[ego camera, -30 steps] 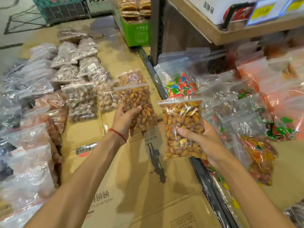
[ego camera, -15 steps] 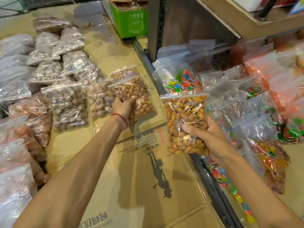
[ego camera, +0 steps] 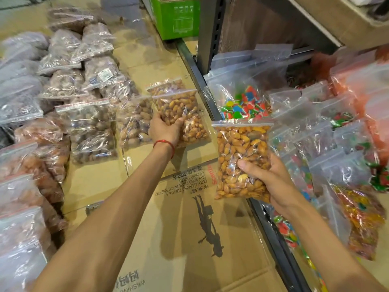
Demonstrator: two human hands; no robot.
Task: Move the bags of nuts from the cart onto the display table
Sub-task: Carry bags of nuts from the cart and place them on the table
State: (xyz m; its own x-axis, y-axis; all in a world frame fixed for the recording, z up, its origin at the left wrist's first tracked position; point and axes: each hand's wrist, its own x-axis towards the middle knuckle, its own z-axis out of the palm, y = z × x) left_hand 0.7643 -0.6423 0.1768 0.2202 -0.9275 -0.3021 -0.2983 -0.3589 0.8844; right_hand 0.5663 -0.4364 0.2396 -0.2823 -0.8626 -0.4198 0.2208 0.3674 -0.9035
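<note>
Grips bag in left hand to extend row at worktop's right edge; clutches second bag in right hand, ready next.

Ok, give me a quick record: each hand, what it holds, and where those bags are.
left hand: grips left bag
left bag: low at the bag row, overlapping a third bag
right hand: grips right bag
right bag: upright in the air, by the table edge
table: cardboard-topped
candy bags: right of table

Left hand outstretched, right hand nearer, curled.
</note>
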